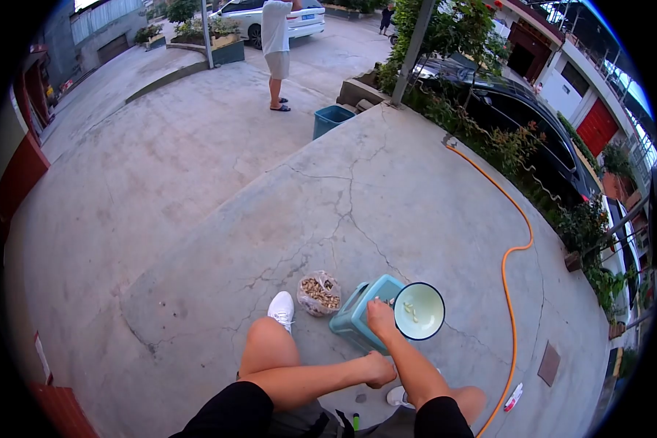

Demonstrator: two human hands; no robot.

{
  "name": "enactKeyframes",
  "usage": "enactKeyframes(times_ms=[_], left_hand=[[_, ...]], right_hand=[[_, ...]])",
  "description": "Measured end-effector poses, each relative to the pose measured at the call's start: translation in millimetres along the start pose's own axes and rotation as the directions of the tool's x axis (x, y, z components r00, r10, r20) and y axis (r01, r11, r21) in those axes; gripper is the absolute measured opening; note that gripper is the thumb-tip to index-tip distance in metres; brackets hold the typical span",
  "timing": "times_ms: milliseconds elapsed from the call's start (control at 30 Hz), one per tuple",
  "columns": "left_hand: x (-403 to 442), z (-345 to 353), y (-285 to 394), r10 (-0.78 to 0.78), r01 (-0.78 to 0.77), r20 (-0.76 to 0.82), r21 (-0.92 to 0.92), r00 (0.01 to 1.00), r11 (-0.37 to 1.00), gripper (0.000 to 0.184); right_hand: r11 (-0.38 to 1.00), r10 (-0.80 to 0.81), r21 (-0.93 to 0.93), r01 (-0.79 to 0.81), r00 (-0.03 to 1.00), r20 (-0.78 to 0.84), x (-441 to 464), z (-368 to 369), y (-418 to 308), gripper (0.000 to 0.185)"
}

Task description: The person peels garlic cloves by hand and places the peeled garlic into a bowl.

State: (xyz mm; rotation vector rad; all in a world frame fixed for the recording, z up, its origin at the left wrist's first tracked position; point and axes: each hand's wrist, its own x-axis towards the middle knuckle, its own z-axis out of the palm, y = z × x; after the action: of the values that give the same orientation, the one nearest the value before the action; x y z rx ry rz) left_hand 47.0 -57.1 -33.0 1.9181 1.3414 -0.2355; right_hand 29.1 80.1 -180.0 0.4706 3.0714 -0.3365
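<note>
My right hand [379, 317] is over the top of a light blue plastic stool [356, 310], beside the bowl. Its fingers are curled closed, and whatever they hold is too small or hidden to make out. On the stool's right side rests a white enamel bowl [429, 312] with a dark rim, tilted in my view, with several pale greenish pieces [410, 312] in it. My left hand [378, 369] is closed low in front of the stool, its contents hidden. A clear plastic bag [319, 293] of small brown pieces stands on the ground left of the stool.
An orange hose [509, 292] curves along the concrete on the right. A small red and white packet [514, 396] lies beside it. Farther off are a blue bin [331, 120], a standing person [276, 51], a white car [299, 18] and a black car [518, 109] behind plants.
</note>
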Motion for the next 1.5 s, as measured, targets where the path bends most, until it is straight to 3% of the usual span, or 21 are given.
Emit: enactKeyframes(times_ms=[133, 200, 333, 367, 400, 433, 500, 533, 600, 633, 667, 700, 733, 767, 800, 900, 1067, 1200, 1500], left_hand=[[1.9, 7.1, -6.0, 0.001, 0.001, -0.073, 0.027, 0.997, 1.0, 0.027], [0.1, 7.0, -8.3, -0.002, -0.003, -0.146, -0.03, 0.989, 1.0, 0.026], [-21.2, -16.8, -19.2, -0.003, -0.009, -0.154, -0.08, 0.988, 0.997, 0.025], [-19.3, -18.3, -26.4, -0.035, 0.017, -0.193, -0.09, 0.981, 0.996, 0.024], [-18.8, -20.1, -31.9, -0.065, 0.043, -0.231, -0.102, 0.971, 0.994, 0.023], [-22.6, -23.3, -36.0, -0.062, 0.04, -0.228, -0.097, 0.972, 0.994, 0.023], [-29.5, -29.3, -43.8, -0.129, 0.054, -0.528, -0.155, 0.84, 0.986, 0.022], [-28.4, -34.2, -46.0, -0.124, 0.052, -0.525, -0.15, 0.842, 0.987, 0.022], [-22.6, -40.6, -49.5, -0.307, 0.042, -0.671, -0.381, 0.675, 0.924, 0.026], [-21.9, -39.7, -50.6, -0.314, -0.051, -0.768, -0.41, 0.558, 0.911, 0.023], [-18.4, -40.0, -49.6, -0.308, -0.052, -0.766, -0.406, 0.564, 0.913, 0.023], [-16.1, -44.2, -47.7, -0.382, -0.258, -0.692, -0.631, 0.612, 0.731, 0.019], [-12.8, -47.2, -45.2, -0.422, -0.416, -0.601, -0.788, 0.678, 0.453, 0.017], [-8.1, -46.7, -44.3, -0.379, -0.486, -0.583, -0.811, 0.719, 0.325, 0.014], [-5.4, -47.0, -41.3, -0.373, -0.478, -0.575, -0.816, 0.728, 0.325, 0.014], [4.1, -44.2, -37.1, -0.307, -0.509, -0.513, -0.855, 0.802, 0.1, 0.014], [15.7, -42.3, -38.7, -0.316, -0.477, -0.46, -0.879, 0.83, 0.028, 0.012], [24.9, -43.1, -35.0, -0.279, -0.533, -0.531, -0.843, 0.8, 0.075, 0.011], [27.2, -54.2, -22.6, -0.372, -0.503, -0.458, -0.864, 0.807, -0.028, 0.011]], right_hand=[[0.997, 0.016, 0.073, -0.015, 1.0, -0.016, -2.8, 1.7, 2.2, 0.013], [0.976, 0.046, 0.214, -0.026, 0.995, -0.09, -6.1, 3.9, 2.9, 0.013], [0.903, 0.134, 0.422, -0.087, 0.987, -0.083, -15.0, -16.2, -4.5, 0.016], [0.69, 0.241, 0.699, -0.187, 0.97, 0.022, -21.5, -26.0, -6.7, 0.016], [0.387, 0.302, 0.882, -0.27, 0.94, 0.155, -28.8, -38.4, -9.8, 0.016], [0.385, 0.307, 0.883, -0.27, 0.939, 0.153, -36.7, -53.0, -10.3, 0.016], [0.283, 0.383, 0.944, -0.168, 0.922, 0.05, -56.1, -85.5, -5.6, 0.013], [0.28, 0.388, 0.945, -0.167, 0.92, 0.047, -67.8, -101.0, -1.9, 0.013], [0.001, 0.465, 0.991, -0.137, 0.877, 0.12, -90.7, -127.7, 7.0, 0.013], [-0.002, 0.471, 0.991, -0.133, 0.874, 0.118, -100.7, -133.5, 12.0, 0.013], [-0.065, 0.451, 0.994, -0.092, 0.886, 0.112, -111.3, -137.7, 16.6, 0.012], [-0.129, 0.433, 0.99, -0.052, 0.896, 0.103, -121.0, -144.0, 17.6, 0.012], [-0.134, 0.441, 0.99, -0.049, 0.891, 0.104, -129.7, -148.2, 17.6, 0.012], [-0.151, 0.433, 0.987, -0.061, 0.893, 0.121, -136.6, -150.4, 15.9, 0.012], [-0.168, 0.423, 0.983, -0.073, 0.895, 0.139, -142.0, -152.7, 14.0, 0.012], [-0.192, 0.384, 0.981, -0.026, 0.918, 0.1, -150.5, -150.3, 14.9, 0.013], [-0.227, 0.38, 0.973, -0.032, 0.918, 0.118, -159.6, -148.1, 25.0, 0.013], [-0.126, 0.446, 0.986, -0.107, 0.882, 0.153, -168.2, -144.3, 32.8, 0.011], [-0.396, 0.42, 0.916, -0.06, 0.876, 0.238, -175.5, -151.2, 39.8, 0.015]])
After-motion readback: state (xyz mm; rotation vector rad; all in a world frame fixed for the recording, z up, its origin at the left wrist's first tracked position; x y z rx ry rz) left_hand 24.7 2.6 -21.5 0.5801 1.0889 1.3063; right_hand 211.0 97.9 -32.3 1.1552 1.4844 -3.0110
